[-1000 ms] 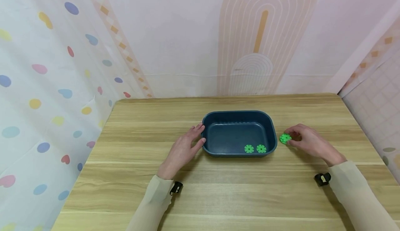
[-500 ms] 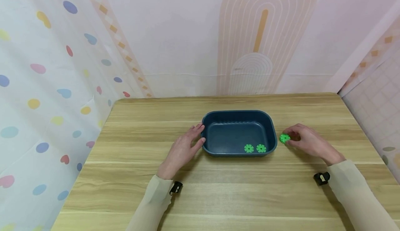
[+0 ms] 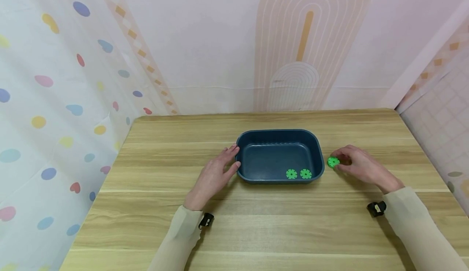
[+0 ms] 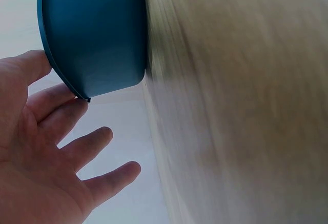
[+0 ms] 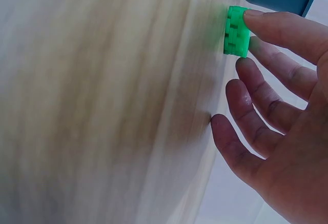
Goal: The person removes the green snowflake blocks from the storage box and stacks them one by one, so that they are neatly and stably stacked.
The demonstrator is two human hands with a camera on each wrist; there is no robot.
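Several green notched discs form a small stack (image 3: 333,162) on the table, just right of the dark blue basin (image 3: 280,181). My right hand (image 3: 360,166) pinches this stack between thumb and fingertips; in the right wrist view the stacked discs (image 5: 237,32) show edge-on, low against the tabletop. Two more green discs, a left one (image 3: 291,174) and a right one (image 3: 305,174), lie flat inside the basin near its front right corner. At the basin's left end my left hand (image 3: 213,176) touches the rim with relaxed, spread fingers, seen also along the basin's edge in the left wrist view.
The wooden table (image 3: 256,226) extends around the basin on all sides. Behind it hangs a patterned cloth (image 3: 212,47), with a dotted cloth (image 3: 66,112) on the left. Black wrist straps (image 3: 377,209) show below both sleeves.
The top disc beside the basin sat slightly off the one beneath; the stack now looks lined up under my right fingertips. My left hand stays at the rim.
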